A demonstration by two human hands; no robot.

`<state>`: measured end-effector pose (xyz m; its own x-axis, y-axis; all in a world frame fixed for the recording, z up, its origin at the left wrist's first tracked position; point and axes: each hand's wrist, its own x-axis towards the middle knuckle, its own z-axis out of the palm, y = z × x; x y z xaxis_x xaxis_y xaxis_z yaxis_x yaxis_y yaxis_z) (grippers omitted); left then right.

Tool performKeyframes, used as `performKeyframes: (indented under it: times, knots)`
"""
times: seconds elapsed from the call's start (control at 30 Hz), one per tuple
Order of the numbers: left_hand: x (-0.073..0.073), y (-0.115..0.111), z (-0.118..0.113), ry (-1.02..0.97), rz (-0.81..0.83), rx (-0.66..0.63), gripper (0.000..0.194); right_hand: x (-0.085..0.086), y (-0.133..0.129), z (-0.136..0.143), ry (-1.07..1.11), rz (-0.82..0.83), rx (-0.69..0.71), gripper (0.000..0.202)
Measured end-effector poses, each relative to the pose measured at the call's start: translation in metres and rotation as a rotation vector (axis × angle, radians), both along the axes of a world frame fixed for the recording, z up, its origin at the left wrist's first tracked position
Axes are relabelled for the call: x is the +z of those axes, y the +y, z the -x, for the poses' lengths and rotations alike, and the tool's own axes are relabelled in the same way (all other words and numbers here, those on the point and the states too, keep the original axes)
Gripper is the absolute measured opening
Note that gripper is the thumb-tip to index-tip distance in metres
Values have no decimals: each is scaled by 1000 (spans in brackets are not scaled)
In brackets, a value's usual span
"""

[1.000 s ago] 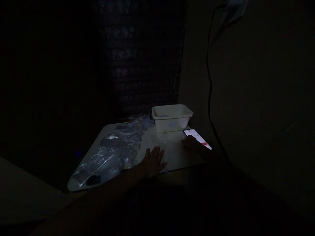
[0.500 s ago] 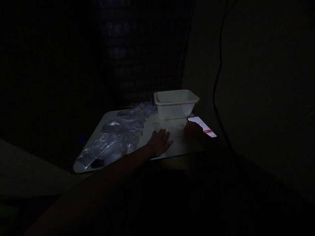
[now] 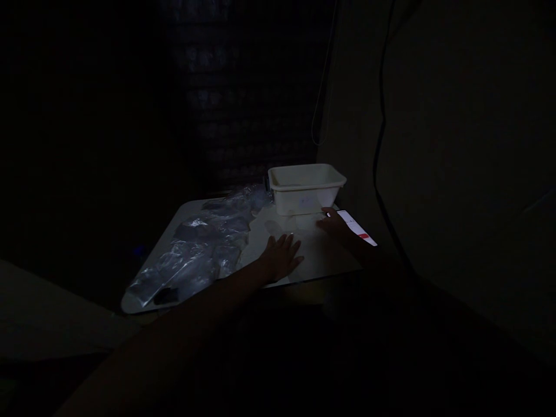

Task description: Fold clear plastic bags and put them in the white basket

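Observation:
My left hand (image 3: 281,257) lies flat on the white tabletop (image 3: 260,237), its fingers spread. Faint clear plastic shows on the surface under and just beyond it. Over on the right, my right hand (image 3: 334,225) is above the table with thumb and forefinger apart and nothing visible between them. It partly covers a lit phone (image 3: 357,228) whose screen is white with a red patch. Behind the hands stands a cream plastic tub (image 3: 306,201). Dim light hides finer detail of the fingers.
Crumpled clear plastic bags (image 3: 204,237) cover the table's left side. A small dark object (image 3: 167,296) sits at the near left corner. A dark cable (image 3: 379,156) hangs along the right wall, and a thin cord loop (image 3: 319,130) hangs behind the tub.
My right hand has shifted slightly left and up, and its bunched fingers have parted. My left hand stays flat. The whole view has shifted slightly.

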<state>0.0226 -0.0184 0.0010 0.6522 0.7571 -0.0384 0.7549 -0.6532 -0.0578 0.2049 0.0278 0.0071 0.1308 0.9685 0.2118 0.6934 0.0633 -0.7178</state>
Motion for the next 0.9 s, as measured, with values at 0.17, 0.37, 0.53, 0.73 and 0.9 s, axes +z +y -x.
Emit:
performKeyframes:
  times: [0.17, 0.37, 0.53, 0.73, 0.9]
  knots:
    - [2, 3, 1, -36, -7, 30, 56, 4, -3, -2, 523, 95, 122, 32]
    - [1, 10, -4, -74, -35, 99, 60, 14, -15, 6, 603, 302, 164, 24]
    - [1, 16, -11, -96, -56, 38, 56, 8, -13, 3, 606, 312, 213, 17]
    - [1, 21, -17, -59, -11, 1, 55, -15, 4, -15, 30, -117, 206, 26]
    - [3, 20, -11, -21, 38, -3, 53, -30, -4, -14, -681, -262, 394, 34]
